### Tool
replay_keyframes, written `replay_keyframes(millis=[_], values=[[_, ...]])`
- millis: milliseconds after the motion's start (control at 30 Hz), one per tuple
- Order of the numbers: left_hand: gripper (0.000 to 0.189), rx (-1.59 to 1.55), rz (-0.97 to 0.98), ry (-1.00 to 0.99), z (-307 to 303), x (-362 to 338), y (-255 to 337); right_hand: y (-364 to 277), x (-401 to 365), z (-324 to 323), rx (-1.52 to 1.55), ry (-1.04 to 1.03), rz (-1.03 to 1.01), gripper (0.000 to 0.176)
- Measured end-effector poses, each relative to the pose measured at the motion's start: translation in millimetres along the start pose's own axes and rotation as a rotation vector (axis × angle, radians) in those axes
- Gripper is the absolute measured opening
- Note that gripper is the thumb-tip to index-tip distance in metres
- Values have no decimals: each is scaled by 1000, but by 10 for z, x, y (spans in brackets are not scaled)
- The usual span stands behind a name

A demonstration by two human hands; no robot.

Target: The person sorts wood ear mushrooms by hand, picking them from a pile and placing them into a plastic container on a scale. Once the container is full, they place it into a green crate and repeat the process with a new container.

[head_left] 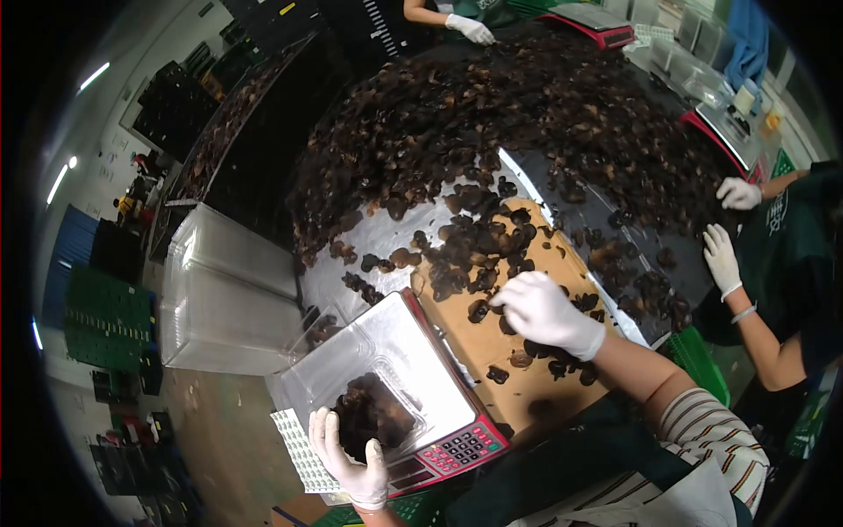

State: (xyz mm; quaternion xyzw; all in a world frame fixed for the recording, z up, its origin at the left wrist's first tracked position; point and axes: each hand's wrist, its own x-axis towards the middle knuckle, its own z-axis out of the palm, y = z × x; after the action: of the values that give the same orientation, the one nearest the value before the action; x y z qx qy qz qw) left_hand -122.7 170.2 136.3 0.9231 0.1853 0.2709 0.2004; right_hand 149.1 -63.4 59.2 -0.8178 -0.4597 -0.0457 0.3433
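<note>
Right hand [551, 314]: The fingertips were close together near the middle, just by a dark piece on the brown board [474, 351]. I could not tell if they held one.
Left hand [351, 461]: It was wide, thumb and fingers apart, at the near side of the clear box, around seven o'clock.
Good picking: A light pinch seemed best, so soft bits would not tear. Pushing on the box could spoil the scale's number.
Clear box [347, 351]: It sat on the red scale [435, 369] with a dark clump [373, 413] inside.
Box stack [233, 281]: Clear boxes stood at nine o'clock.
Dark pieces [465, 246]: Many lay loose on the board; the big heap [527, 105] was at twelve to one o'clock.
</note>
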Motion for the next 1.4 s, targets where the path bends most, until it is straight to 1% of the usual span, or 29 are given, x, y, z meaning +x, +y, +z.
replay_keyframes(millis=[67,100,200,233,267,333,367,467,533,567,600,667,700,733,800,900,1000,1033,1133,1167,1200,1267,1333,1367,1400], values=[[58,-21,-1,22,26,-1,55,-55,110,309,-69,36,-97,14],[57,-33,-2,34,45,-1,87,-69,140,417,-94,-24,-119,14],[54,-95,6,36,95,5,193,25,192,630,-74,-294,-52,15],[52,-166,3,70,134,1,238,19,206,617,172,-291,66,11],[47,-140,46,79,141,-4,288,9,187,596,438,-295,174,10],[43,-186,43,20,169,-50,400,-69,151,474,969,-303,406,9],[41,-189,55,24,221,-48,483,-43,66,507,1230,-217,344,11],[38,-205,127,-42,366,-11,745,-223,-62,301,1416,-167,241,14],[38,-258,105,-114,481,-18,874,-359,-131,197,1525,-195,252,16],[44,-257,131,-157,533,5,922,-404,-159,154,1514,-210,257,16],[49,-338,84,-207,573,26,1001,-438,-186,115,1504,-225,262,16],[52,-400,132,-204,693,79,1097,-493,-233,53,1532,-256,279,16],[54,-382,157,-207,740,90,1119,-518,-260,37,1547,-273,286,16],[49,-404,131,-221,781,109,1148,-550,-306,39,1584,-306,376,17],[40,-418,130,-207,868,88,1084,-572,-366,50,1546,-340,406,18],[30,-466,57,-250,842,99,1050,-599,-377,-46,1040,-258,189,21],[24,-500,10,-283,900,23,1028,-611,-360,-196,898,-307,128,22],[23,-511,5,-298,912,12,1037,-612,-372,-188,847,-245,80,16],[22,-519,-33,-355,880,7,1056,-612,-363,-291,816,-262,121,13],[22,-516,-62,-388,828,23,1085,-628,-368,-328,902,-248,194,11],[22,-514,-91,-421,792,29,1096,-590,-384,-356,925,-250,204,7],[20,-476,-47,-354,722,17,1095,-504,-429,-362,1317,-114,471,6],[18,-493,-32,-267,524,56,1158,-387,-386,-438,1141,-92,530,5],[23,-444,13,-188,462,60,1098,-382,-343,-457,1018,-90,605,6],[27,-385,20,-111,383,82,1004,-281,-342,-407,790,-106,474,16]])
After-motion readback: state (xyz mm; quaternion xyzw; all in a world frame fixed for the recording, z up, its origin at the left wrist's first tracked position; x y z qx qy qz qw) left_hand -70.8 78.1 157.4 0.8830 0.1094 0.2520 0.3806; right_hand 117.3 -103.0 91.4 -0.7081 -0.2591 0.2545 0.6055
